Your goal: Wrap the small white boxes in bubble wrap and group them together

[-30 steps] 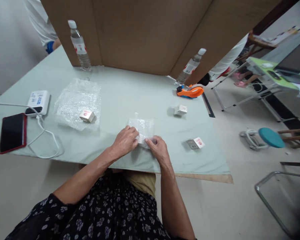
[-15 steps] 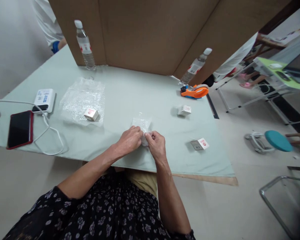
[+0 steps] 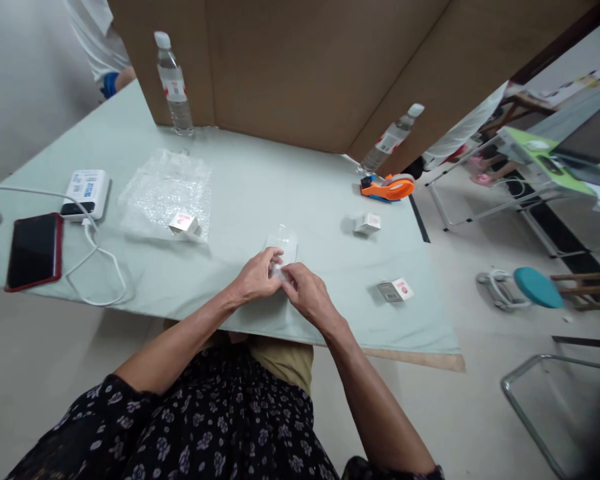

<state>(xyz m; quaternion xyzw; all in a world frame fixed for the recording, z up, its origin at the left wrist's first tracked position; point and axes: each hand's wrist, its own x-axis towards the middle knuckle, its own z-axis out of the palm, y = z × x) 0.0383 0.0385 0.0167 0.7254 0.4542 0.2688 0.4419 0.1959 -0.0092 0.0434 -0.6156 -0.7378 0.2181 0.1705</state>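
Both hands meet near the front edge of the tabletop [image 3: 260, 187], which is covered in pale green cloth. The left hand [image 3: 254, 279] and right hand [image 3: 304, 296] each pinch a small bundle of bubble wrap [image 3: 281, 244], clear and dimpled, bunched between the fingertips; what it encloses cannot be made out.

Toward the left edge lies a flat sheet of bubble wrap [image 3: 165, 190], with a small white box with a red mark [image 3: 183, 223] on its near corner. Two similar small boxes sit toward the right edge: one [image 3: 367, 223] farther back, one [image 3: 396, 290] near the front; their print is too small to read.

Orange tape dispenser [image 3: 387, 187] at the back right corner. Two clear plastic water bottles, labels unreadable: one [image 3: 173, 83] at the back left, one [image 3: 389, 139] at the back right, both against the brown cardboard panels [image 3: 300, 67].

Left edge: white power bank [image 3: 87, 194] with blue print, white cable [image 3: 97, 267], phone in a red case [image 3: 34, 251], screen dark. Another person's sleeve [image 3: 100, 40], partly cut off, at top left.
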